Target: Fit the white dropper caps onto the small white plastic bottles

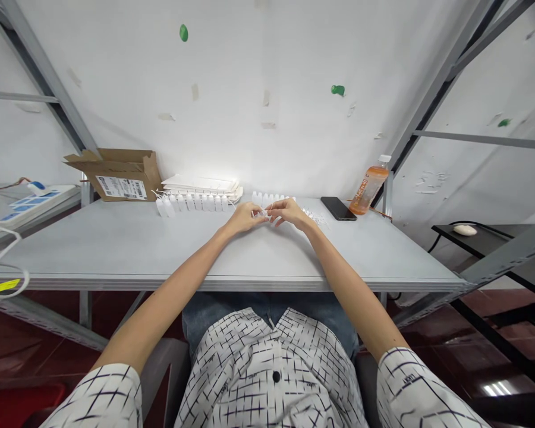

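Note:
Both hands meet over the middle of the grey table, fingertips nearly touching. My left hand is closed on a small whitish, translucent piece. The fingers of my right hand pinch at the same piece from the other side. Its exact shape is too small to make out. Left of my hands stands a row of small white bottles. More white bottles stand in a row behind my hands. Small white loose parts lie just right of my right hand, partly hidden by it.
An open cardboard box and a stack of white sheets stand at the back left. At the back right are a black phone and a bottle of orange drink. The table's front edge runs below my forearms.

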`<state>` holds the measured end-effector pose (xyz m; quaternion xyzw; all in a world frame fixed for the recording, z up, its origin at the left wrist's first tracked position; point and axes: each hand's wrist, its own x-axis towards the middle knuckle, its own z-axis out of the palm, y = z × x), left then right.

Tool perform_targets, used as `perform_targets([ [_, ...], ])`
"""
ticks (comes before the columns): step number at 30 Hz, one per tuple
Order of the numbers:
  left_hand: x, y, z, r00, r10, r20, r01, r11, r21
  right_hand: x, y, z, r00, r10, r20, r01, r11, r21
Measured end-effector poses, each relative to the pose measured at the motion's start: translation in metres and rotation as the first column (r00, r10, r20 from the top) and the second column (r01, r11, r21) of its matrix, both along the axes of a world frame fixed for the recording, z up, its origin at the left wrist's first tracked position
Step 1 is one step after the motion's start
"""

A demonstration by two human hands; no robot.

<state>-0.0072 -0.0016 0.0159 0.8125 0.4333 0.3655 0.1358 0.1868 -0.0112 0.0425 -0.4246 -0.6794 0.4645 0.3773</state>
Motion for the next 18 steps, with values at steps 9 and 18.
perform_targets([
  [9, 0.0008, -0.0026, -0.0007, 1.0, -0.022, -0.012, 0.023, 0.999, 0.023, -0.0013, -0.0034, -0.0025, 1.0, 0.007, -0.001, -0.007, 1.0, -0.012],
  [18, -0.0022, 0.0023, -0.004, 0.996, 0.008, -0.088, 0.0, 0.996, 0.09, -0.001, -0.0009, -0.0065, 1.0, 0.019, 0.015, -0.02, 0.999, 0.029],
])
